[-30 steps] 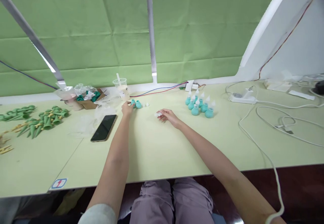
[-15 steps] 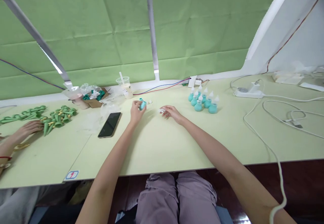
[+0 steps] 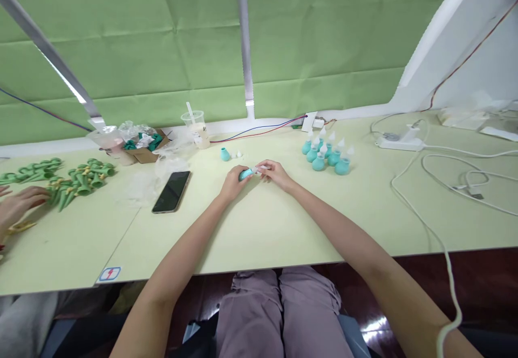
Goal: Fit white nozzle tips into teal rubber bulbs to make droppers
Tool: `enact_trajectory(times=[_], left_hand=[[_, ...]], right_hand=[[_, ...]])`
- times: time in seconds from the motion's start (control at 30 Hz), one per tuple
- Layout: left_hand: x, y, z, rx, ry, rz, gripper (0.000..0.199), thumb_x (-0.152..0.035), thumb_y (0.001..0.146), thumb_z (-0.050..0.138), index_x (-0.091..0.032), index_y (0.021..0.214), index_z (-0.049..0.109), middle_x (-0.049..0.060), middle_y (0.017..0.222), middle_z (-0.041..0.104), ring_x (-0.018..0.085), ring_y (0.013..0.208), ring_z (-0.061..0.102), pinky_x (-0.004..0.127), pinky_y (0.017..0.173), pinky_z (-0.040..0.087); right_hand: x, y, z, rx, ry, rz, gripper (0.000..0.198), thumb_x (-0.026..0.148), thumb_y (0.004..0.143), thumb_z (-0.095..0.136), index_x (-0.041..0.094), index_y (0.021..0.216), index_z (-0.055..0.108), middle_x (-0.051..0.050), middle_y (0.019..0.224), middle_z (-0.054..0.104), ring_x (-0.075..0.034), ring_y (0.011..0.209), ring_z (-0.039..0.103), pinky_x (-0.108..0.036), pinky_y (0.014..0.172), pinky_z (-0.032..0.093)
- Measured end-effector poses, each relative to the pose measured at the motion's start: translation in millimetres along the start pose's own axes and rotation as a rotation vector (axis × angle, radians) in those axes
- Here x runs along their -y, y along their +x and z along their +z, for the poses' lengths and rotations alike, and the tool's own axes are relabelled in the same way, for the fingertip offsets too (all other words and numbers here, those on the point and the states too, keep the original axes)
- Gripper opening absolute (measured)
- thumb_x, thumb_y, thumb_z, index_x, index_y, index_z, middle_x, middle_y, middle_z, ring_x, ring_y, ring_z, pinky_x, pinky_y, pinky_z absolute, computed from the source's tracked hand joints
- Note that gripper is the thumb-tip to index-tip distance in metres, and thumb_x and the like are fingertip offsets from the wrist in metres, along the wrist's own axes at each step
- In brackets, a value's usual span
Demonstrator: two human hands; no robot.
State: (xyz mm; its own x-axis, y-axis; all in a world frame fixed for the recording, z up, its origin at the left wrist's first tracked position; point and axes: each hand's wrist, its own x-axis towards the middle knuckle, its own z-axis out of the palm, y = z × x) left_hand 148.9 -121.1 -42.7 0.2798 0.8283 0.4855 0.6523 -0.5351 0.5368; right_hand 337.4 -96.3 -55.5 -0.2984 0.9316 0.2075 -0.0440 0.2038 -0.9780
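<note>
My left hand (image 3: 232,183) is closed round a small turquoise rubber bulb (image 3: 245,174), which is tilted with its neck to the right. In the fingers of my right hand (image 3: 276,174) is a white pointed nozzle (image 3: 259,169), partly hidden, its end at the bulb's neck. I cannot tell how far the nozzle is inside. Behind my left hand, another turquoise bulb (image 3: 225,154) stands without a nozzle beside small white pieces (image 3: 238,154). Beyond my right hand stand several turquoise bulbs (image 3: 318,162) with white nozzles pointing up.
A phone (image 3: 171,192) lies left of my arm, near clear plastic bags (image 3: 141,186). Drink cups (image 3: 198,132) and a cardboard box (image 3: 148,154) stand behind. A co-worker's hand (image 3: 24,202) touches green parts (image 3: 83,182). A power strip (image 3: 399,143) and white cables (image 3: 421,228) lie to the right.
My left hand has brought its bulb rightward to my right hand, tipping it over. Bulb and nozzle, apart before, now meet. The co-worker's hand has shifted a little left.
</note>
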Motion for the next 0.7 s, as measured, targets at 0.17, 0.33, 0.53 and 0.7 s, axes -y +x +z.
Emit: enact_trajectory(times=[0.17, 0.33, 0.53, 0.7], left_hand=[[2.2, -0.3, 1.6, -0.009, 0.081, 0.028, 0.025, -0.038, 0.081, 0.055, -0.020, 0.095, 0.064, 0.006, 0.090, 0.065, 0.020, 0.085, 0.057, 0.033, 0.080, 0.044], [2.2, 0.1, 3.7, -0.012, 0.115, 0.033, 0.022, -0.037, 0.080, 0.057, -0.020, 0.092, 0.066, 0.006, 0.088, 0.066, 0.020, 0.085, 0.055, 0.033, 0.078, 0.043], [-0.8, -1.2, 6.8, -0.074, 0.109, -0.033, 0.024, -0.039, 0.082, 0.053, -0.021, 0.088, 0.068, 0.006, 0.087, 0.068, 0.021, 0.082, 0.056, 0.034, 0.077, 0.043], [-3.7, -2.9, 9.8, -0.075, 0.156, -0.017, 0.026, -0.040, 0.084, 0.050, -0.021, 0.082, 0.068, 0.006, 0.079, 0.067, 0.020, 0.077, 0.055, 0.033, 0.075, 0.043]], right_hand=[[1.3, -0.7, -0.1, 0.014, -0.062, -0.061, 0.032, 0.043, 0.065, 0.068, 0.017, 0.084, 0.062, 0.001, 0.069, 0.062, -0.007, 0.050, 0.052, -0.018, 0.043, 0.042], [4.5, -1.9, 2.1, -0.002, -0.076, -0.064, 0.027, 0.037, 0.063, 0.070, 0.016, 0.079, 0.063, 0.002, 0.064, 0.060, -0.007, 0.049, 0.051, -0.021, 0.048, 0.045], [9.5, -5.1, 8.2, -0.027, -0.099, -0.076, 0.025, 0.035, 0.064, 0.069, 0.016, 0.079, 0.064, 0.002, 0.061, 0.060, -0.008, 0.049, 0.052, -0.022, 0.050, 0.047], [12.1, -4.7, 7.3, -0.018, -0.127, -0.061, 0.025, 0.035, 0.063, 0.069, 0.015, 0.077, 0.065, 0.002, 0.056, 0.059, -0.009, 0.047, 0.053, -0.022, 0.049, 0.047]])
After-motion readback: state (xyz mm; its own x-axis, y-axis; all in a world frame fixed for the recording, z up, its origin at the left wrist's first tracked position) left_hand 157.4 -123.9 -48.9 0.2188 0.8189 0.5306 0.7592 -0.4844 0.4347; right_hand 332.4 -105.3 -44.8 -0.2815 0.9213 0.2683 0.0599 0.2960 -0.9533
